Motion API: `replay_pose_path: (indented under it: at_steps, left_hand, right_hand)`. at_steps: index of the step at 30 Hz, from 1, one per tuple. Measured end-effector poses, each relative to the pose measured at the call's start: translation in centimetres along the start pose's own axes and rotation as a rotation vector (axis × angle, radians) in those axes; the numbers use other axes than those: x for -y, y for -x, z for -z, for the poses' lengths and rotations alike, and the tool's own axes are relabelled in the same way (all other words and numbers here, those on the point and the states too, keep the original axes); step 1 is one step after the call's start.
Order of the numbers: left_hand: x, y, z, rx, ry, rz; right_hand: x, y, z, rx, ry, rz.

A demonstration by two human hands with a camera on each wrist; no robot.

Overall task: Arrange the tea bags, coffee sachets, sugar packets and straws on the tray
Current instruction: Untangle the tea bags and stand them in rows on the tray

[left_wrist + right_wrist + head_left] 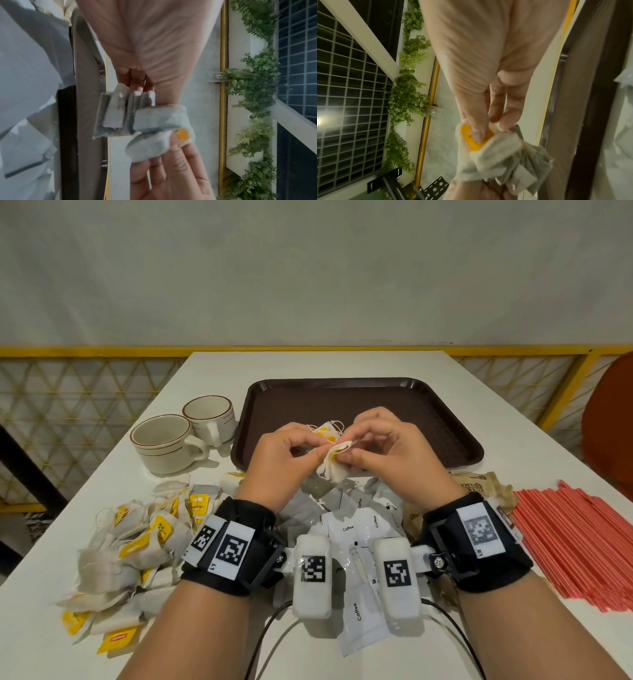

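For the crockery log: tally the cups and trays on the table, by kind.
Cups: 2, one nearer and one behind it, both left of the tray.
Tray: 1.
Total: 3.

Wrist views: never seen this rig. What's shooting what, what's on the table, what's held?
No robot: a person wearing a head camera and one camera on each wrist. The head view looks down at both hands; each wrist view looks along its own hand. On the table: a brown tray, two cups, a tea bag pile, coffee sachets, brown packets and red straws. The left hand and right hand pinch a bunch of tea bags above the tray's near edge.
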State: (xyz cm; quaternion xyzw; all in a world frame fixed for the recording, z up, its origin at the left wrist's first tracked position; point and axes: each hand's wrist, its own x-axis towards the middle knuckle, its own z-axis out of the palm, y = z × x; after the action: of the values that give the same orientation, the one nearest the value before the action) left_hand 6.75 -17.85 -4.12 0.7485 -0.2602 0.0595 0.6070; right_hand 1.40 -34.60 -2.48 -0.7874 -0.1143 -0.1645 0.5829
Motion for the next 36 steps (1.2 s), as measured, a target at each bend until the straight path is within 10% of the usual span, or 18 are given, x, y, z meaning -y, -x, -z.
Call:
replay_pose_path:
  at_steps: [15,36]
  left_hand:
    - [-0.6,-1.3,1.7,-0.232,0.102,0.119]
    - [6.5,-24.4,9.3,0.287,-0.503,0.384]
  right_hand:
    - [3.9,-3.8,1.5,0.102,0.109,-0.11]
    - [-5.7,-23.5,-4.3,0.394,0.457,-0.206]
